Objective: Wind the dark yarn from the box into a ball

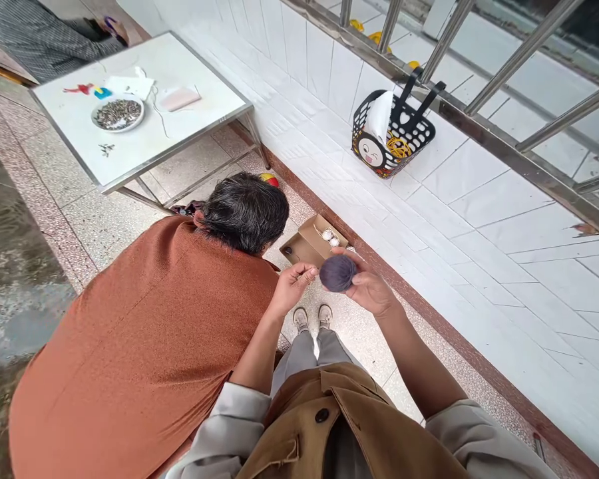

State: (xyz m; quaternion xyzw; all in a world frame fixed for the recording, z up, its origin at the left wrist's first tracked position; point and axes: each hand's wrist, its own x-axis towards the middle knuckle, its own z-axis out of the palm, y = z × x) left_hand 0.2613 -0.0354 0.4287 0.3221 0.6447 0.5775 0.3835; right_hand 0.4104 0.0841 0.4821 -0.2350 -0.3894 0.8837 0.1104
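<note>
A dark purple-grey ball of yarn is held in front of me by my right hand, its fingers and thumb wrapped round the right side. Just left of the ball, my left hand is closed in a pinch, thumb against forefinger. Whatever lies between those fingertips is too small to make out. Beyond my hands, an open cardboard box stands on the floor by the wall, with white balls in it and a small dark item in its left part.
A person in a rust-orange top bends close on my left. A low white table bears a bowl of small pieces. Another person's sleeve shows behind it. A black basket hangs from the metal railing at right.
</note>
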